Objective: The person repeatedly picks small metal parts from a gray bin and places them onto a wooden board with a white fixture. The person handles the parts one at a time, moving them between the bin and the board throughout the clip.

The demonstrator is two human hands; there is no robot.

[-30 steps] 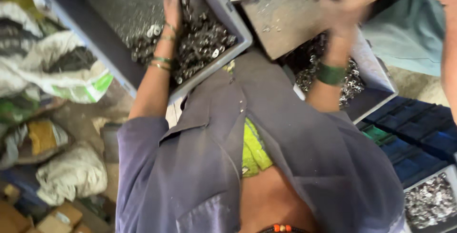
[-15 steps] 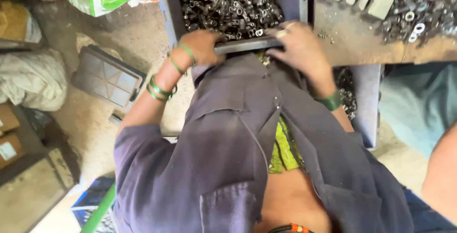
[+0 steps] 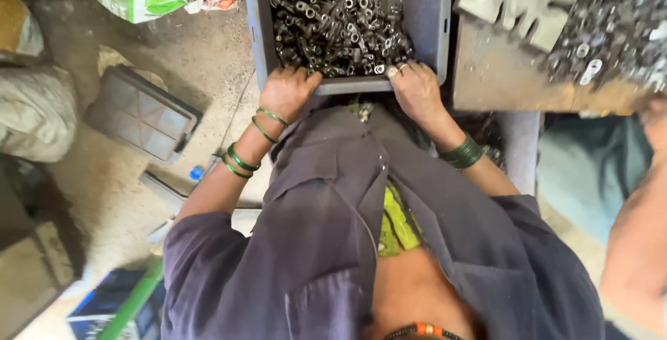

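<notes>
A grey plastic bin [image 3: 424, 13] of small dark metal tube pieces [image 3: 337, 27] sat straight ahead of the person. The left hand [image 3: 288, 90] and right hand [image 3: 415, 88] gripped its near rim, fingers [image 3: 300, 74] curled over the edge, touching the nearest pieces.

Grey crate [image 3: 424, 27]: far end cut off by the top edge; full depth not visible. Small metal parts [image 3: 337, 23] inside: too small and tangled to identify individually. Left hand [image 3: 286, 91]: fingertips curl over the near rim, tips hidden among the parts. Right hand [image 3: 415, 90]: palm side hidden against the rim. Bench [image 3: 500, 83] at right: cut off at top and right. Another person's arm [image 3: 636, 243]: blurred, cropped by the right edge
</notes>
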